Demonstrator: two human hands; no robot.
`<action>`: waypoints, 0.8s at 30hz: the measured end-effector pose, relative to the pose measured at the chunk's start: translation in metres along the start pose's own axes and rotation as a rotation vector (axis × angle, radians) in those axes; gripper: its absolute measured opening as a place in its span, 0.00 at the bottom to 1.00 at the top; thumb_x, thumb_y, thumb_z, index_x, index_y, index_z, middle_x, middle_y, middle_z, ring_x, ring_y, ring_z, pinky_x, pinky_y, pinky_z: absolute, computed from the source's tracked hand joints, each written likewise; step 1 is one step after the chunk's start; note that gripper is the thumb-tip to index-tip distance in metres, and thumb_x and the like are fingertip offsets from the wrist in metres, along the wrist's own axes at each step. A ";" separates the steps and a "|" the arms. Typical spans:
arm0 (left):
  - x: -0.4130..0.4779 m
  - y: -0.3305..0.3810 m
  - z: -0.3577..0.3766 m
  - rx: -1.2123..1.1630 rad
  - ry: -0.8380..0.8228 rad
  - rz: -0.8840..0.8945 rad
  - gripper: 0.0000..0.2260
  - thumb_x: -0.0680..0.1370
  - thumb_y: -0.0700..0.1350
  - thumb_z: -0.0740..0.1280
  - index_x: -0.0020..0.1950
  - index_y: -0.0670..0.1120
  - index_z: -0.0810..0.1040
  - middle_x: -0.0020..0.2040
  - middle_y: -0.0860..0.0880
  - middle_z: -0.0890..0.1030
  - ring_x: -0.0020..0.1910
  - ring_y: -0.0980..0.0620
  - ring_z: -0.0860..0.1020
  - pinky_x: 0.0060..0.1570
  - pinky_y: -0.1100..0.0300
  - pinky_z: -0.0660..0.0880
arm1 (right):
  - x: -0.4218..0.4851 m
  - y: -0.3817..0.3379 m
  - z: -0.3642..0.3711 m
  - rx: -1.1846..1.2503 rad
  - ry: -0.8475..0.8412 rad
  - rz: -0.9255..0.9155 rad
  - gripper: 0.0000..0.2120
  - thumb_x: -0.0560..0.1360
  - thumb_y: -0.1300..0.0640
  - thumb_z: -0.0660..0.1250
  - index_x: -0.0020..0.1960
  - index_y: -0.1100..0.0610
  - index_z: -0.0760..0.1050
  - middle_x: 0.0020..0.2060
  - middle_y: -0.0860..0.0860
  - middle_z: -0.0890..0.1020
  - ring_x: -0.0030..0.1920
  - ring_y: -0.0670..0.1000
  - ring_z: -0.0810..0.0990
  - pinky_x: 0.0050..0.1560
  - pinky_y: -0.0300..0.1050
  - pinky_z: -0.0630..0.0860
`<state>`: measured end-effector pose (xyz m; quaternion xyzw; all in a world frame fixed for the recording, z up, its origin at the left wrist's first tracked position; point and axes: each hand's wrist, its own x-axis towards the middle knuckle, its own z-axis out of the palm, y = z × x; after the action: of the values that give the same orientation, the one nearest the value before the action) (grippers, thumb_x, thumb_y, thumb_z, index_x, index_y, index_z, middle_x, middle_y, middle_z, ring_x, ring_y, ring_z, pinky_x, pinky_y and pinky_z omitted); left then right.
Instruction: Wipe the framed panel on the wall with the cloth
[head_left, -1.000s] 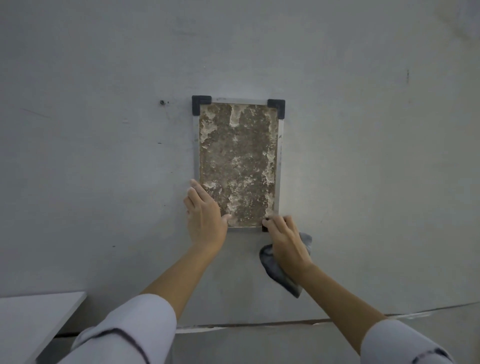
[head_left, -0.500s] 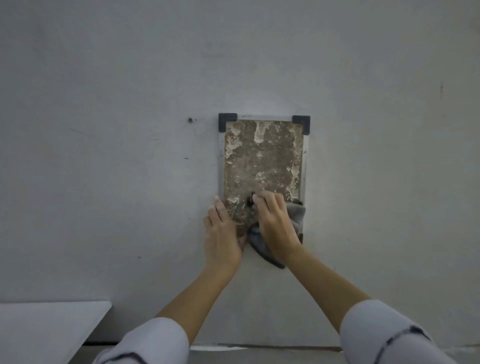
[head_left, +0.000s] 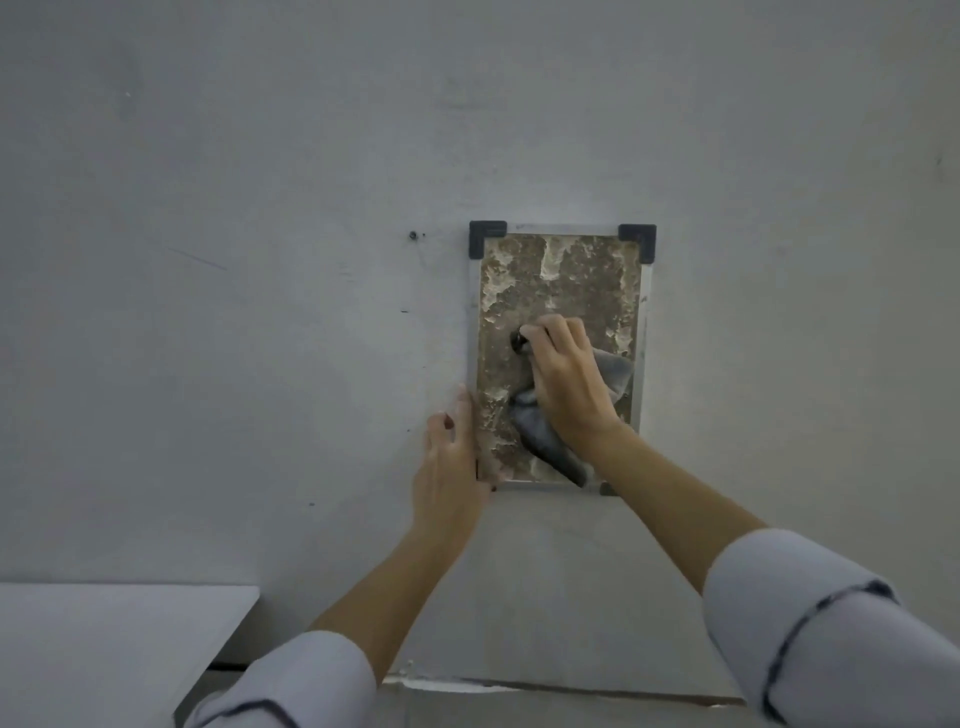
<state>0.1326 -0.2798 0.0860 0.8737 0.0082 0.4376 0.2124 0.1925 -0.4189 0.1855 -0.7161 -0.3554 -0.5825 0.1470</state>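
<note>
A framed panel (head_left: 558, 280) hangs on the grey wall, with a silver frame, black corner pieces and a mottled brown, blotchy surface. My right hand (head_left: 566, 382) presses a grey cloth (head_left: 615, 371) flat against the middle of the panel; the cloth's tail hangs down toward the lower right corner. My left hand (head_left: 451, 465) lies against the panel's lower left edge, fingers pointing up along the frame and covering that corner.
A white tabletop (head_left: 104, 649) juts in at the lower left. A small dark screw or hole (head_left: 413, 235) marks the wall left of the panel. A crack runs along the wall's base (head_left: 519, 688).
My right hand has carried the cloth from below the lower right corner up onto the panel's middle. My left hand stays at the lower left edge. The view has shifted, so the panel sits further right and lower in frame.
</note>
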 end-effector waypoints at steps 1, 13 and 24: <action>0.001 -0.002 0.000 0.002 -0.004 0.003 0.45 0.70 0.43 0.74 0.78 0.50 0.48 0.59 0.46 0.65 0.51 0.45 0.73 0.37 0.53 0.77 | -0.004 -0.002 0.006 -0.003 -0.013 0.014 0.17 0.68 0.73 0.68 0.55 0.65 0.74 0.50 0.59 0.75 0.49 0.56 0.70 0.50 0.50 0.73; 0.005 -0.009 -0.003 0.089 -0.043 0.039 0.46 0.73 0.47 0.72 0.78 0.51 0.42 0.63 0.45 0.63 0.59 0.43 0.70 0.41 0.48 0.78 | -0.046 -0.021 0.008 0.106 -0.122 -0.089 0.12 0.69 0.70 0.67 0.52 0.65 0.75 0.47 0.58 0.76 0.47 0.55 0.70 0.50 0.46 0.70; 0.011 -0.019 -0.011 0.372 -0.010 0.073 0.54 0.65 0.59 0.77 0.78 0.51 0.43 0.67 0.41 0.63 0.58 0.43 0.69 0.48 0.53 0.77 | -0.094 -0.030 0.034 -0.070 -0.309 -0.257 0.16 0.70 0.66 0.62 0.58 0.67 0.74 0.51 0.60 0.76 0.48 0.59 0.72 0.50 0.55 0.76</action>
<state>0.1340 -0.2567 0.0930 0.8997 0.0562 0.4317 0.0315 0.1898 -0.4083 0.0814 -0.7503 -0.4417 -0.4918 -0.0097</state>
